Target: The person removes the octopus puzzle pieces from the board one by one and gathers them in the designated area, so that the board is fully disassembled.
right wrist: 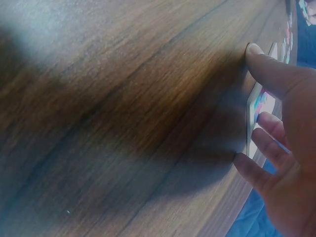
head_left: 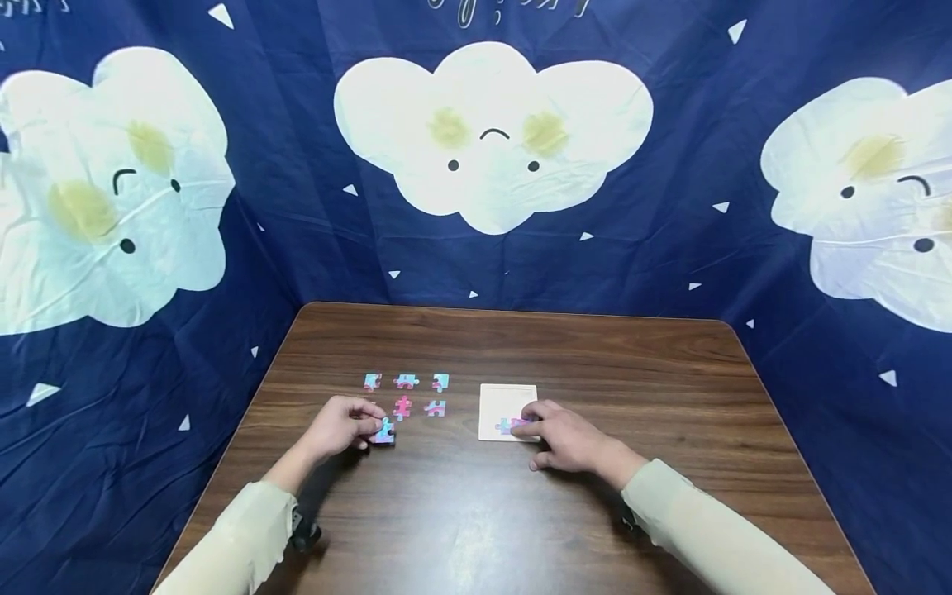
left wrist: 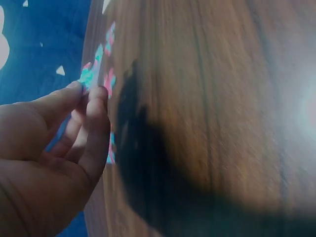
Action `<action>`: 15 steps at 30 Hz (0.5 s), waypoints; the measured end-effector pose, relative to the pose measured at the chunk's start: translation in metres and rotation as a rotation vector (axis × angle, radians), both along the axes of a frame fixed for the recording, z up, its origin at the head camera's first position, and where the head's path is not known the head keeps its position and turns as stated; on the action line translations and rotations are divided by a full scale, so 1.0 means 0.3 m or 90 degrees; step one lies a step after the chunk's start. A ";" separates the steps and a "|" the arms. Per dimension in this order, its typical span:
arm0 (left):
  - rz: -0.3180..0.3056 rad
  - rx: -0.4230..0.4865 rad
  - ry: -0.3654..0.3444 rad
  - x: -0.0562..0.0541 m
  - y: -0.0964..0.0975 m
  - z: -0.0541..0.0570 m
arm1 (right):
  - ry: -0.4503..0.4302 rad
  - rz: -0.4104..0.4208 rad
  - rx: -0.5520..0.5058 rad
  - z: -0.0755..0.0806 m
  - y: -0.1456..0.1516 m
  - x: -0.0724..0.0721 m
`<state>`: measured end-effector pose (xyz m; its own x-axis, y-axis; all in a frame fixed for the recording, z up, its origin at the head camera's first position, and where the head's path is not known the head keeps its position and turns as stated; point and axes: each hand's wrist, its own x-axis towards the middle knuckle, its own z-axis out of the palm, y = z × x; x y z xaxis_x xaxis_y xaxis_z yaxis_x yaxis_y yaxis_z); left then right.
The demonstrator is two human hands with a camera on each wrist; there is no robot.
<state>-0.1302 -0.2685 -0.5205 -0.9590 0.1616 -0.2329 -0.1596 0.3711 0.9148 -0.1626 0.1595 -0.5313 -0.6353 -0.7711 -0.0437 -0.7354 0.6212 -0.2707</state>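
My left hand (head_left: 344,427) pinches a blue and purple jigsaw piece (head_left: 384,432) between thumb and fingertips, raised a little off the table. In the left wrist view that jigsaw piece (left wrist: 92,73) is held tilted. At the middle of the table lies a pale square puzzle tray (head_left: 491,405). Jigsaw pieces (head_left: 505,426) sit along its near edge, partly hidden by my right hand (head_left: 568,438). The fingers of that hand reach over the tray's right side, while its thumb (right wrist: 255,49) stands apart from them beside the tray.
Several loose jigsaw pieces lie left of the tray in rows, among them a pink one (head_left: 402,406) and a blue one (head_left: 441,382). The brown wooden table (head_left: 595,355) is walled by a dark blue cloth (head_left: 297,207) with clouds.
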 end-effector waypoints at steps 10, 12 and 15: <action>0.025 -0.123 0.045 0.030 -0.062 -0.022 | 0.006 0.005 -0.009 0.006 0.001 0.002; 0.029 -0.141 0.048 0.033 -0.067 -0.025 | 0.008 0.006 -0.012 0.006 0.001 0.001; 0.030 -0.165 0.050 0.038 -0.073 -0.027 | 0.007 0.006 -0.012 0.006 0.001 0.002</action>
